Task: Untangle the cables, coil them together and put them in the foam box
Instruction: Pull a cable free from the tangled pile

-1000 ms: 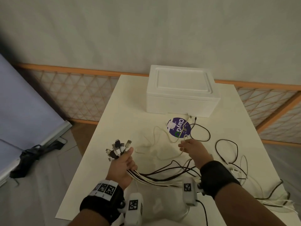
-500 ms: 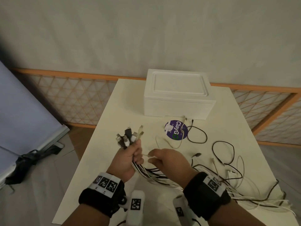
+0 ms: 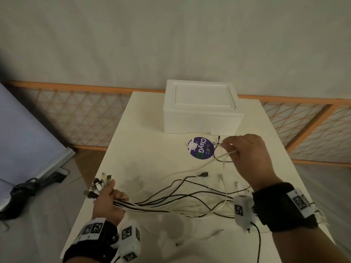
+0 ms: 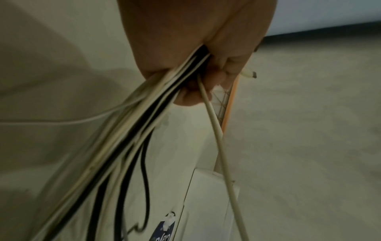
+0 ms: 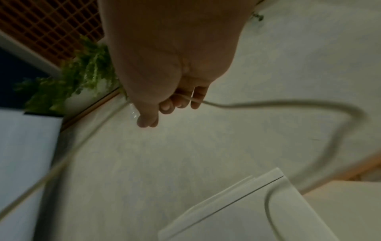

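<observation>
Near the front left corner of the white table (image 3: pixel 144 118), the left hand (image 3: pixel 109 201) is closed around a bundle of black and white cables (image 3: pixel 152 205); their plugs (image 3: pixel 97 185) stick out above the thumb, and the cords run out below the curled fingers to the right. Further right, in front of the closed foam box (image 3: pixel 202 109), the right hand (image 3: pixel 247 158) is raised and pinches one white cable (image 3: pixel 226 154) between thumb and curled fingers. This cable runs back toward the bundle, past the purple sticker (image 3: pixel 201 150).
</observation>
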`<state>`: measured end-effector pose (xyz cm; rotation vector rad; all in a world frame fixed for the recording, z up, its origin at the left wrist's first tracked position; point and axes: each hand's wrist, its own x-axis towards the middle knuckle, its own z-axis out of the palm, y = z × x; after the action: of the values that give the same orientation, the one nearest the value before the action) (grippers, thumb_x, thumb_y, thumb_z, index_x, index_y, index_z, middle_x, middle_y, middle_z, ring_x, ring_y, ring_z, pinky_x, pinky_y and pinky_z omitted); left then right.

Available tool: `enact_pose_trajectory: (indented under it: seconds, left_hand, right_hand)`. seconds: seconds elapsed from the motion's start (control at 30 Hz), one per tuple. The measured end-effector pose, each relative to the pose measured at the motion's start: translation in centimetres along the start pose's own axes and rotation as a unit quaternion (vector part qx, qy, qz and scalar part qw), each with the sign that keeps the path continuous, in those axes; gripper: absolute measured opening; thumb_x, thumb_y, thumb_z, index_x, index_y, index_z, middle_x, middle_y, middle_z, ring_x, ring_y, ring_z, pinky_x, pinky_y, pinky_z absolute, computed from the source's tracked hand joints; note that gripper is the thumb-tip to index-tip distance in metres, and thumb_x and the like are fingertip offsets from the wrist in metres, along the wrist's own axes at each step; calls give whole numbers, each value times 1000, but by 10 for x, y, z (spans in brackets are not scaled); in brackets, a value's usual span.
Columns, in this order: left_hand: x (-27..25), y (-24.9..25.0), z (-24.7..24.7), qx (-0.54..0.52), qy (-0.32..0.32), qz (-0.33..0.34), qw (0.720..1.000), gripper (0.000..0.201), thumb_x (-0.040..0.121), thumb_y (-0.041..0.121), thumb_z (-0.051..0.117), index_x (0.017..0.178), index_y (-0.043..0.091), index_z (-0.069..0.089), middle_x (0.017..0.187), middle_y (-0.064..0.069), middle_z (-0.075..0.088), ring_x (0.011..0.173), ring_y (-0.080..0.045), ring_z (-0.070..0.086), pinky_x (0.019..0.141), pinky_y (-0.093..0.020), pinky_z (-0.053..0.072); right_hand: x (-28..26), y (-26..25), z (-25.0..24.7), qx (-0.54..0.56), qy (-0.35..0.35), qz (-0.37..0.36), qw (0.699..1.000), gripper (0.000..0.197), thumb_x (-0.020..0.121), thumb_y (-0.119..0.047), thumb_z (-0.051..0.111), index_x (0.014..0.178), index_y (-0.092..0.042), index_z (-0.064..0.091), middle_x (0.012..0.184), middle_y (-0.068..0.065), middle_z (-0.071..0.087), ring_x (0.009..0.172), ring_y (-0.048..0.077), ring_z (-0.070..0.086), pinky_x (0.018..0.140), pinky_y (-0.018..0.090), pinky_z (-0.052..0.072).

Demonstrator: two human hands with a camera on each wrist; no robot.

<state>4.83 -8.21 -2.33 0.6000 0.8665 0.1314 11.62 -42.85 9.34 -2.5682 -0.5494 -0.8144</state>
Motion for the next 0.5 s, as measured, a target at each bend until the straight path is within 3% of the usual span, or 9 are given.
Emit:
enact_pose_trajectory:
  seconds: [0.1, 0.2, 0.3, 0.4, 0.43, 0.5]
  left_hand:
    - [1, 0, -7, 21, 20, -16, 999, 39, 97, 22, 50, 63, 21, 31, 34, 7, 23, 26, -9, 25, 35, -12, 28]
    - [0, 2, -6, 29, 9, -25, 999, 42, 97, 24, 49, 61, 21, 29, 34, 7, 21, 26, -9, 22, 34, -12, 26]
    - [-1, 2, 2, 32, -8, -11, 999, 42, 97, 27, 52, 61, 21, 31, 35, 7, 21, 28, -8, 22, 34, -12, 26]
    - [-1, 5, 8, 23, -19, -8, 1000, 48, 94, 39, 55, 59, 21, 26, 38, 8, 22, 30, -8, 24, 35, -14, 28]
    - [-1, 5, 10, 22, -26, -5, 999, 48, 93, 41, 55, 60, 21, 26, 38, 8, 25, 30, -7, 26, 36, -15, 31]
    - [-6, 2, 17, 31, -45, 6, 998, 47, 93, 45, 52, 61, 20, 29, 40, 7, 34, 33, -7, 35, 47, -21, 43]
  right_hand:
    - [0, 8, -27, 101, 45, 127, 986, 34, 85, -45, 50, 88, -18, 69, 72, 2, 67, 70, 19, 58, 67, 30, 44]
    - [-7, 15, -47, 89, 66, 137, 984, 48, 83, -63, 49, 90, -18, 66, 62, 2, 60, 63, 15, 51, 55, 21, 38]
    - [-11, 17, -53, 62, 39, 176, 982, 43, 81, -59, 56, 81, -17, 64, 63, 3, 60, 59, 19, 53, 54, 18, 36]
    - [-16, 22, -54, -25, -87, 264, 960, 32, 73, -49, 72, 77, -19, 61, 64, -5, 58, 64, 20, 56, 55, 29, 42]
    - [-18, 22, -54, -72, -162, 282, 943, 37, 69, -51, 76, 86, -21, 62, 69, -7, 57, 69, 19, 56, 57, 29, 42]
    - [-21, 16, -51, -140, -330, 287, 888, 74, 60, -52, 83, 119, -21, 53, 97, -1, 60, 92, 21, 57, 72, 32, 45]
